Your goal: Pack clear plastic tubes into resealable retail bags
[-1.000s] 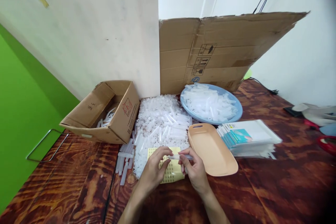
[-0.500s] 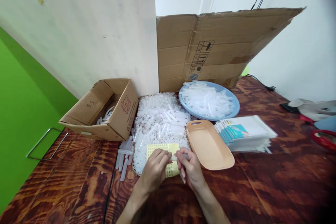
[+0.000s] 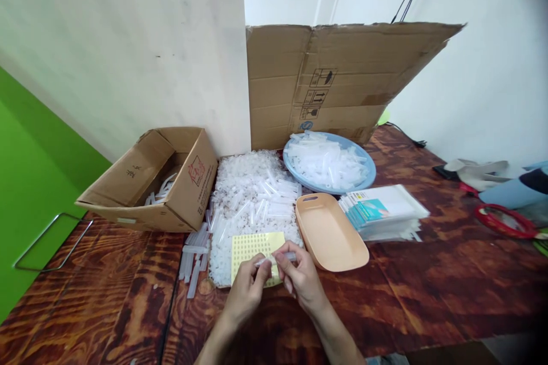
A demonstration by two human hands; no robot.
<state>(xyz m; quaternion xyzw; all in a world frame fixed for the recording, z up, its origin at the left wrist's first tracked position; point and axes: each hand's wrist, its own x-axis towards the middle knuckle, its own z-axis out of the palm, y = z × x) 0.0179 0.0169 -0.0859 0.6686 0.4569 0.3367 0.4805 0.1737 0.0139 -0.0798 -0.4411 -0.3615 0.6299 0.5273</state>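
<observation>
Near the front edge of the tabletop (image 3: 428, 291), the left hand (image 3: 245, 291) and the right hand (image 3: 302, 277) meet over a yellow sticker sheet (image 3: 252, 246), and between them they hold a small clear plastic tube (image 3: 278, 258), each hand's fingers pinched on one end of it. The tube sits just above the sheet's near edge, a little right of the sheet's middle. The step in hand looks like putting a sticker on the tube, or fitting something to its end; which of the two is too small to tell. Behind the sheet lies a heap of clear tubes (image 3: 252, 194), with a peach tray (image 3: 331, 234) touching the heap's right side, a blue plate (image 3: 369, 174) of more tubes toward the back edge, and a cardboard box (image 3: 171, 182) at the left. A next move would call for a steady pinch and fine finger work, since the tube is slim and slippery-looking.
</observation>
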